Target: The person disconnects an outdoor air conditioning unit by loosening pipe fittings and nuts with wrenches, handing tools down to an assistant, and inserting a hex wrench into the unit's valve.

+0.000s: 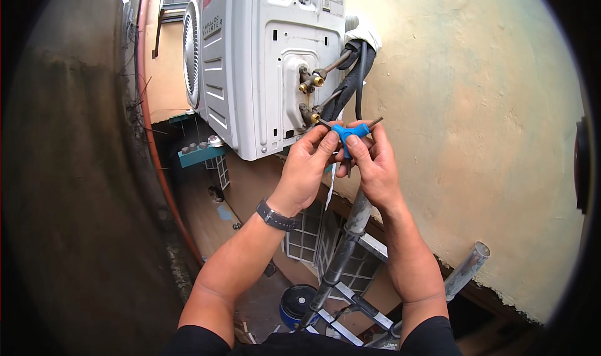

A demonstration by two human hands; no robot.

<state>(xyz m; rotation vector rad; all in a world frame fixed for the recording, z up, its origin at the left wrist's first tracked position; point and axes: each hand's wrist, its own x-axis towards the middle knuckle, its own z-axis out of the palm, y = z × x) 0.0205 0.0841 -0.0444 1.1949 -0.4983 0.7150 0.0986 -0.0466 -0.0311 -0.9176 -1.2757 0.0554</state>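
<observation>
A blue three-way hex key (352, 132) with dark metal arms is held between my two hands. My left hand (305, 169), with a dark band on its wrist, pinches it from the left, close to the lower brass service valve (307, 113). One arm of the key points at that valve; whether its tip sits inside I cannot tell. My right hand (380, 172) grips the blue body from the right with thumb and fingers. Above is a second brass valve (312, 79) with a copper pipe. Both valves are on the side of a white outdoor air-conditioner unit (248, 61).
Black insulated pipes (348, 88) run from the valves up to a white wrapped bundle by the beige wall (476, 118). A teal bracket (201, 155) shows under the unit. Below are a metal ladder (350, 293), a grey pipe (467, 269) and a blue bucket with black lid (298, 301).
</observation>
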